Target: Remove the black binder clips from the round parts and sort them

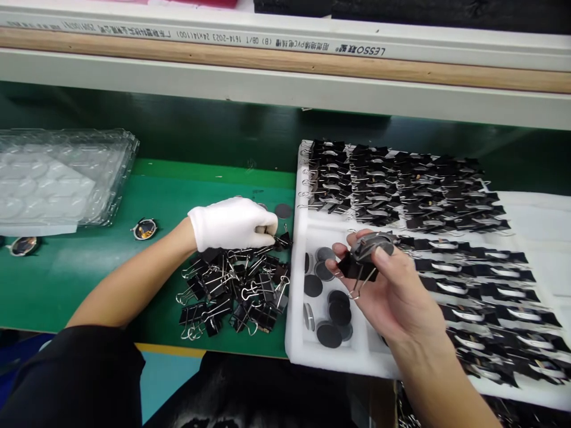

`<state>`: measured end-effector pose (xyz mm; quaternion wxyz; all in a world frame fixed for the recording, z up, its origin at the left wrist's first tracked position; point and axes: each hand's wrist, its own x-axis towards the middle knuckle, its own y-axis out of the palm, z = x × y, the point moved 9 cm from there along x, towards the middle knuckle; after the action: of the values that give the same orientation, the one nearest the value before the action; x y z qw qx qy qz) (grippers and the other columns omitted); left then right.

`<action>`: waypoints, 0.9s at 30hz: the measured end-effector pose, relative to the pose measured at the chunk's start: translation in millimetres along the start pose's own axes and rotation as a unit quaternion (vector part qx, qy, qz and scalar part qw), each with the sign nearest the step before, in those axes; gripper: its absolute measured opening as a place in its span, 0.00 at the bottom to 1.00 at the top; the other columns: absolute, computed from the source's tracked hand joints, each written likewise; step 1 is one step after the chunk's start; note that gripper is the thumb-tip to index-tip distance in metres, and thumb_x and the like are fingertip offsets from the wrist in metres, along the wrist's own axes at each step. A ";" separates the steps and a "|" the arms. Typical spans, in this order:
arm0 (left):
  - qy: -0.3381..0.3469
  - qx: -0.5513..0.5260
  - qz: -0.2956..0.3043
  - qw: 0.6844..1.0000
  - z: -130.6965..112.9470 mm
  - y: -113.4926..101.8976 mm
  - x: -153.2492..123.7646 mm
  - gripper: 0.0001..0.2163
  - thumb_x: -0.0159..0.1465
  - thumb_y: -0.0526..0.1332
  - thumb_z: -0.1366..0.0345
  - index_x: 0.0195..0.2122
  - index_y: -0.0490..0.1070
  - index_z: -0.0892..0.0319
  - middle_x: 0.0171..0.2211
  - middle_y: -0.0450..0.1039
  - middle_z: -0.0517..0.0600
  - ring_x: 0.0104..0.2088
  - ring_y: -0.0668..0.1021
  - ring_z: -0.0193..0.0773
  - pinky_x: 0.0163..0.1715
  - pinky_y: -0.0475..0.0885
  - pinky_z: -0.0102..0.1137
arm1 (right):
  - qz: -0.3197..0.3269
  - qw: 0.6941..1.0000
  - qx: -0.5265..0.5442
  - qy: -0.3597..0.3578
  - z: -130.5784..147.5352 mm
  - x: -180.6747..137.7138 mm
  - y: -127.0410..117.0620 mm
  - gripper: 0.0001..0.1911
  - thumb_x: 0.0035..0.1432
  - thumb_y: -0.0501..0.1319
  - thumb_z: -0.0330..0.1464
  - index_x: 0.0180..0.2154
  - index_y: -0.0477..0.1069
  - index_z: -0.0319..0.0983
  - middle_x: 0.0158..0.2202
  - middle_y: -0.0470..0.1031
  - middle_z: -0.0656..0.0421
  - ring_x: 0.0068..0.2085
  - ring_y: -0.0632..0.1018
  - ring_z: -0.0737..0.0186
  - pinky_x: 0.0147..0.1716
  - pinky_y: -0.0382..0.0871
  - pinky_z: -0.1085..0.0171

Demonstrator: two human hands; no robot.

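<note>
My left hand (pixel 234 224), in a white glove, is closed at the far right edge of a pile of black binder clips (pixel 223 279). Its fingertips pinch a binder clip (pixel 284 240). My bare right hand (pixel 397 291) is raised over the white foam tray (pixel 295 321). Thumb and fingers grip a round dark grey part (pixel 372 245), with a black binder clip (pixel 357 268) clamped at its near left side. Dark grey discs (pixel 329 334) lie loose in the tray compartment beneath.
Rows of clipped round parts (pixel 464 267) fill the tray's right side and back. Clear plastic trays (pixel 57 178) are stacked at left. Small round metal-rimmed parts (pixel 145 229) and a grey disc (pixel 282 211) lie on the green mat (pixel 89 279). A shelf edge (pixel 223 83) crosses above.
</note>
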<state>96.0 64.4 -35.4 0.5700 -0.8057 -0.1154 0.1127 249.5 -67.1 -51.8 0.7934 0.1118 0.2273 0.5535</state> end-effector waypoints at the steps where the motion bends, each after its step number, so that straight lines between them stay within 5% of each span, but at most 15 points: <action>1: 0.006 0.025 -0.006 1.000 -1.5 -1.2 -1.2 0.08 0.68 0.60 0.59 0.36 0.78 0.52 0.28 0.77 0.44 0.28 0.74 0.34 0.30 0.59 0.29 | 0.004 1.000 0.003 0.002 -0.7 0.4 1.3 0.13 0.50 0.78 0.42 0.37 0.82 0.48 0.36 0.78 0.61 0.40 0.80 0.62 0.41 0.80 0.63; 6: 0.018 0.050 0.003 0.999 -1.5 -2.8 -3.6 0.15 0.71 0.53 0.63 0.31 0.77 0.55 0.26 0.75 0.45 0.24 0.70 0.33 0.32 0.61 0.30 | 0.028 0.999 0.015 -0.004 -0.1 0.2 7.0 0.13 0.51 0.77 0.41 0.37 0.82 0.46 0.35 0.78 0.61 0.38 0.81 0.64 0.38 0.81 0.66; 12: -0.073 -0.015 -0.004 0.997 20.7 -7.3 -1.1 0.10 0.67 0.59 0.61 0.31 0.77 0.57 0.26 0.76 0.44 0.25 0.72 0.31 0.29 0.61 0.28 | 0.041 0.999 0.004 -0.008 -2.4 2.1 6.4 0.15 0.50 0.78 0.42 0.41 0.82 0.49 0.34 0.80 0.62 0.37 0.82 0.65 0.38 0.81 0.68; 16: -0.103 0.032 -0.078 0.991 23.4 -18.5 -2.5 0.08 0.67 0.57 0.66 0.34 0.75 0.57 0.28 0.77 0.46 0.28 0.75 0.35 0.30 0.63 0.29 | 0.030 0.999 -0.024 -0.016 -3.7 4.7 2.5 0.13 0.51 0.78 0.42 0.39 0.82 0.51 0.31 0.80 0.64 0.33 0.81 0.68 0.33 0.78 0.73; 19: -0.095 -0.004 -0.181 0.979 9.9 -34.4 -9.4 0.04 0.68 0.59 0.66 0.43 0.70 0.59 0.31 0.77 0.47 0.30 0.78 0.35 0.32 0.68 0.29 | 0.028 0.997 -0.062 -0.032 -3.0 4.9 4.0 0.09 0.55 0.75 0.41 0.38 0.83 0.49 0.39 0.83 0.62 0.34 0.81 0.69 0.35 0.78 0.73; 22: -0.020 -0.111 -0.208 0.972 -19.5 -36.4 -14.4 0.08 0.70 0.60 0.66 0.48 0.65 0.59 0.34 0.77 0.47 0.32 0.79 0.33 0.34 0.72 0.28 | 0.065 0.990 -0.110 -0.060 -1.9 2.4 14.1 0.09 0.58 0.74 0.39 0.42 0.84 0.50 0.55 0.81 0.60 0.43 0.82 0.67 0.40 0.78 0.71; 27: 0.018 -0.227 -0.190 0.955 -48.6 -33.6 -19.5 0.09 0.73 0.56 0.63 0.53 0.64 0.58 0.33 0.76 0.45 0.33 0.79 0.30 0.37 0.74 0.27 | 0.110 0.977 -0.155 -0.093 -2.2 -3.3 23.5 0.09 0.57 0.75 0.39 0.41 0.84 0.51 0.45 0.85 0.59 0.42 0.84 0.63 0.44 0.79 0.66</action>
<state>90.8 25.7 13.1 0.3845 -0.8792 -0.2784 -0.0415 228.1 -61.8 -42.9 0.7530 0.0629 0.0505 0.6530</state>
